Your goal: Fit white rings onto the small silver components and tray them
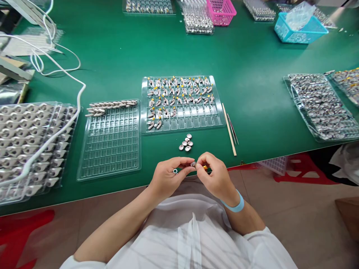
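My left hand (167, 175) and my right hand (214, 174) meet at the near edge of the green table (117, 56). Together they pinch a small round silver cap (193, 163) between the fingertips. A bit of yellow shows in my right fingers. A second small ring-like part rests against my left palm (175, 171). Just beyond the hands lies a little heap of silver caps (186, 142). Behind that is a clear tray (218, 119), partly filled with small white parts with yellow tips.
An almost bare clear tray (109, 149) with one row of white parts lies left of centre. Full trays sit far left (28, 142) and right (322, 108). A wooden stick (229, 129), white cables (56, 67), pink (221, 11) and blue baskets (300, 28) are around.
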